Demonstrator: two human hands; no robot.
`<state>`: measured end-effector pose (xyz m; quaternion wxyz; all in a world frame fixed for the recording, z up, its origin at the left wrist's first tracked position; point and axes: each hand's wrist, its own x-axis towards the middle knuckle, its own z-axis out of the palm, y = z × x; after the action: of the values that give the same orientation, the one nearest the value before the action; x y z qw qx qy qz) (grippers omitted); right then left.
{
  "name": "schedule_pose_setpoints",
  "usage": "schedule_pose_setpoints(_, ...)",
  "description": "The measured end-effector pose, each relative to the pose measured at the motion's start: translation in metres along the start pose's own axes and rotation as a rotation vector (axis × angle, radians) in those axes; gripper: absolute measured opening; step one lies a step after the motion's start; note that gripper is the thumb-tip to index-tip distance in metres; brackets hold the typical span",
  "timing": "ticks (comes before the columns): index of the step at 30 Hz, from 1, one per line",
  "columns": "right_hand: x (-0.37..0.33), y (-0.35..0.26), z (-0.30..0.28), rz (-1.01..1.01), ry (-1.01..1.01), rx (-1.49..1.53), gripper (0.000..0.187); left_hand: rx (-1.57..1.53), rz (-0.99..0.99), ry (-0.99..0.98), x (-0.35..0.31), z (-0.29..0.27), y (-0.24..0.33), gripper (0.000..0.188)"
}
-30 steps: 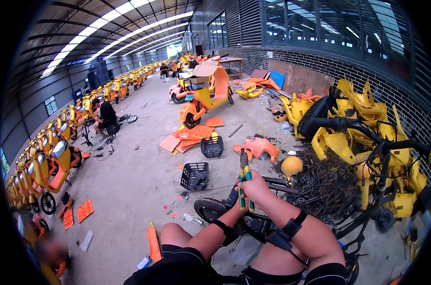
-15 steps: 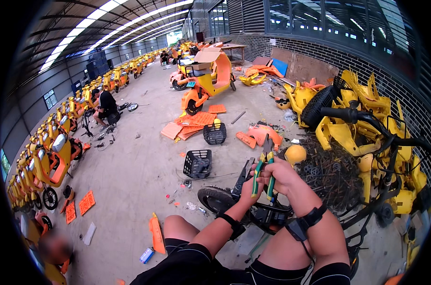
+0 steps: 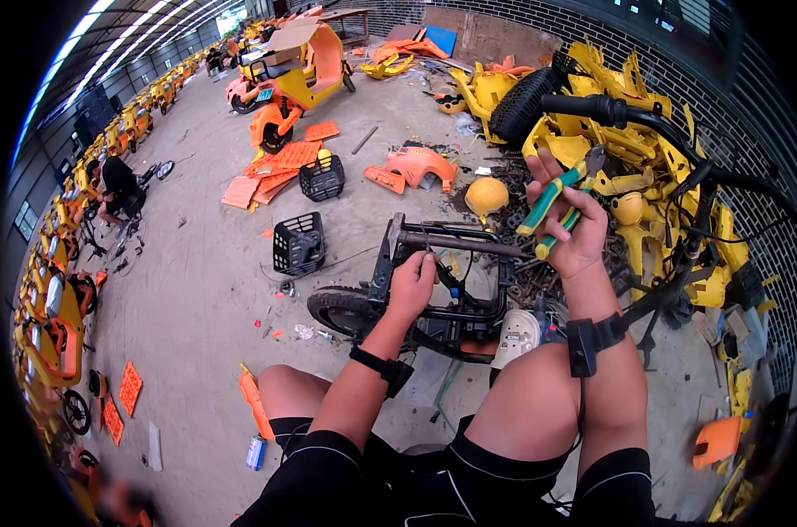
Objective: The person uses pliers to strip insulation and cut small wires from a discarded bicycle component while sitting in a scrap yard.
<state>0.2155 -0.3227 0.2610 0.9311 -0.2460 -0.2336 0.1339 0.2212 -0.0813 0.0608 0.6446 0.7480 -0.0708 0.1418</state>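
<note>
Hold the green-and-yellow-handled metal pliers (image 3: 542,211), loosely gripped by the right hand (image 3: 585,241), clear of the left hand (image 3: 411,285), pinch unclear, over the black tubular frame (image 3: 388,259).

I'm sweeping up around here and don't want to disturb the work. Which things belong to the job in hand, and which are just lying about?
Seemingly in use:
green-and-yellow pliers, held in the right hand
black wheeled frame, at the left hand

Apparently just lying about:
orange panels, piled on the floor
nearer black basket
yellow panels, heaped by the wall
</note>
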Motion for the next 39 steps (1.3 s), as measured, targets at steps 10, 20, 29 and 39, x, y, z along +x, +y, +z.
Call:
schedule_pose_setpoints(10, -0.042, -0.068, -0.001, -0.044, 0.228, -1.059, 0.038, -0.035, 0.014, -0.058, -0.001, 0.001, 0.005, 0.022)
schedule_pose_setpoints(20, -0.052, -0.004, -0.098, -0.066, 0.045, -2.037, 0.06, 0.063, -0.087, -0.308, 0.007, 0.004, 0.0, 0.03)
schedule_pose_setpoints(29, 0.042, 0.06, -0.149, -0.014, -0.052, -1.598, 0.04, 0.18, 0.233, -0.13, 0.011, 0.008, -0.009, 0.02)
schedule_pose_setpoints(39, 0.022, 0.081, -0.14, 0.013, -0.091, -1.379, 0.03, -0.268, 0.08, -0.005, 0.015, 0.005, -0.012, 0.024)
